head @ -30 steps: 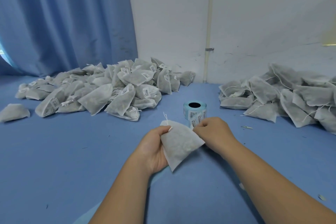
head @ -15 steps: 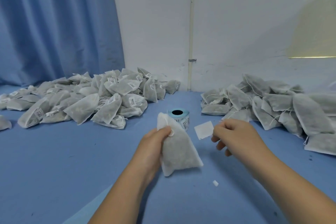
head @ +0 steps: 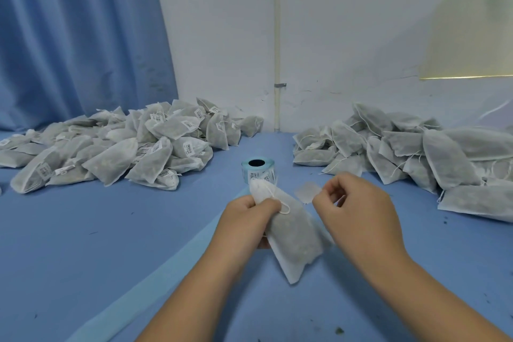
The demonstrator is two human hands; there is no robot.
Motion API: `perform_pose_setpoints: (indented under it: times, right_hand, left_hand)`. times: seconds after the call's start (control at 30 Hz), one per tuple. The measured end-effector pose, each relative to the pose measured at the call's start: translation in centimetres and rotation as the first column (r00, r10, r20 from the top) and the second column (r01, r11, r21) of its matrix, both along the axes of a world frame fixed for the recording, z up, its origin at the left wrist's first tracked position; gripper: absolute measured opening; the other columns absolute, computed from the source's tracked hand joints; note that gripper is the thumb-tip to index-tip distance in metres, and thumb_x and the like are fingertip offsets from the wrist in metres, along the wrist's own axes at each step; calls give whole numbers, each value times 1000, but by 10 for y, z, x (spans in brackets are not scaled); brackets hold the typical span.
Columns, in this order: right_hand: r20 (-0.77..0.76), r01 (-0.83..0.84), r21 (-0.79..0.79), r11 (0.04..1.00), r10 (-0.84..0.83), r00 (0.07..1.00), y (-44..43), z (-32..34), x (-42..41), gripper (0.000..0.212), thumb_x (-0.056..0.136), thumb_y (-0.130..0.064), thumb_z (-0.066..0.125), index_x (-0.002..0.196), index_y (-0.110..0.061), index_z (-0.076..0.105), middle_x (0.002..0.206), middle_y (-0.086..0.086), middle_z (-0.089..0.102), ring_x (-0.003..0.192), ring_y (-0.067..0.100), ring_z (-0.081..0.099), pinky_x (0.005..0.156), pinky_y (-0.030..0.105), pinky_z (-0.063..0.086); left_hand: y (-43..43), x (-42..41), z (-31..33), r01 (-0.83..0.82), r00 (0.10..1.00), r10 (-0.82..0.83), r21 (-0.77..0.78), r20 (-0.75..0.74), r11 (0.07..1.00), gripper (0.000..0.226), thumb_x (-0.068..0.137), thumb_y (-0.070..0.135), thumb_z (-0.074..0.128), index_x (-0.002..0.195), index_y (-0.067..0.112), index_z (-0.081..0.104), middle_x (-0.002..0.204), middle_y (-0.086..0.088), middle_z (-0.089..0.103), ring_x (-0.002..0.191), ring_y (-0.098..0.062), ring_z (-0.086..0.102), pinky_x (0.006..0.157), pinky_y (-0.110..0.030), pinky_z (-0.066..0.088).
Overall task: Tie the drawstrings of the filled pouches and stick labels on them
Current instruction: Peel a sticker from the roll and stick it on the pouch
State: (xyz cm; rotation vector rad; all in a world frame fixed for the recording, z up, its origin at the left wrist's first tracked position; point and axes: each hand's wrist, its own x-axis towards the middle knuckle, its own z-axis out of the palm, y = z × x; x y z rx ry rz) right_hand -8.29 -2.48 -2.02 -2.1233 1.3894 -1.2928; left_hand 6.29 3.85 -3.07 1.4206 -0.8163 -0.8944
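A filled grey-white mesh pouch (head: 294,236) hangs tilted in front of me, its tied neck and white drawstring at the top. My left hand (head: 245,219) grips it just below the neck. My right hand (head: 358,211) is to the right of the pouch and pinches a small white label (head: 306,191) between thumb and fingertips, a short way from the pouch's upper part. A blue roll of labels (head: 256,168) stands on the blue cloth right behind the pouch.
A heap of labelled pouches (head: 116,147) lies at the left. A heap of unlabelled pouches (head: 410,150) with loose strings lies at the right. Behind them are a white wall (head: 333,36) and a blue curtain (head: 77,36). Small crumbs dot the blue cloth (head: 97,244).
My right hand left the pouch, peeled a label off the roll and now holds it near the pouch. My left hand has turned the pouch more upright and lifted it.
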Motion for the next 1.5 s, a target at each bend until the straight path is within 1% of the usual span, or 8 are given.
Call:
perform_pose_setpoints:
  times: [0.17, 0.3, 0.6, 0.93, 1.03, 1.27, 1.37, 1.5]
  right_hand:
    - [-216, -92, -223, 970, 43, 975, 14, -5, 8, 10, 80, -31, 55, 73, -25, 53, 74, -9, 55, 67, 13, 51, 57, 32, 43]
    - [-267, -134, -363, 922, 35, 963, 21, -8, 12, 14, 73, -19, 70, 68, -18, 58, 65, -4, 54, 59, 21, 52, 47, 30, 39]
    - [-355, -225, -398, 890, 77, 932, 20, -16, 15, 16, 63, -11, 78, 70, -16, 64, 67, -2, 58, 60, 22, 58, 40, 31, 42]
    - [-335, -240, -377, 895, 110, 936, 20, -14, 13, 15, 64, -6, 76, 68, -13, 63, 65, 0, 56, 57, 23, 56, 43, 33, 42]
    - [-210, -208, -294, 933, 149, 966, 17, -13, 12, 10, 73, -9, 68, 73, -17, 62, 71, -5, 57, 64, 18, 55, 54, 33, 46]
    - [148, -120, -96, 988, 134, 980, 3, -8, 5, 14, 73, -8, 64, 75, -23, 63, 69, -11, 60, 76, 4, 54, 63, 11, 40]
    - [95, -88, -187, 978, 107, 990, 4, -5, 2, 13, 75, -9, 63, 77, -22, 62, 72, -13, 58, 72, 6, 54, 61, 13, 39]
    - [-59, -62, -362, 930, 44, 997, 11, -9, 8, 10, 76, -5, 68, 80, -14, 66, 76, -3, 60, 67, 20, 58, 56, 35, 49]
  left_hand:
    - [-3, -5, -4, 14, 1000, -14, 6, 9, 1000, 18, 87, 9, 57, 94, 1, 72, 90, -18, 75, 76, -23, 73, 69, -37, 62]
    - [-4, -6, -5, 26, 999, -26, 14, 28, 1000, 19, 87, 9, 56, 95, -1, 70, 84, -19, 73, 73, -23, 70, 71, -40, 62]
    - [-3, -4, -3, 58, 998, -58, -6, 13, 998, 20, 87, 10, 58, 96, -4, 70, 77, -11, 69, 71, -21, 66, 74, -42, 62]
    - [-3, -5, -4, 87, 993, -87, -3, -86, 996, 19, 87, 10, 58, 95, 1, 72, 78, -10, 70, 69, -20, 66, 71, -35, 60]
    - [-3, -4, -4, 79, 992, -79, 2, -103, 997, 19, 88, 9, 56, 94, 3, 73, 82, -13, 74, 70, -20, 69, 65, -32, 59]
    - [-3, -2, -5, 50, 992, -47, 19, -118, 999, 14, 84, 13, 65, 92, 7, 73, 81, -8, 74, 68, -18, 69, 63, -30, 58]
    - [-3, -2, -5, 39, 994, -36, 28, -99, 999, 16, 84, 13, 64, 94, 5, 73, 89, -14, 76, 71, -20, 70, 66, -33, 60]
    - [-3, -4, -5, 54, 995, -53, 15, -79, 998, 19, 86, 11, 59, 96, 2, 72, 93, -17, 75, 74, -22, 71, 67, -33, 60]
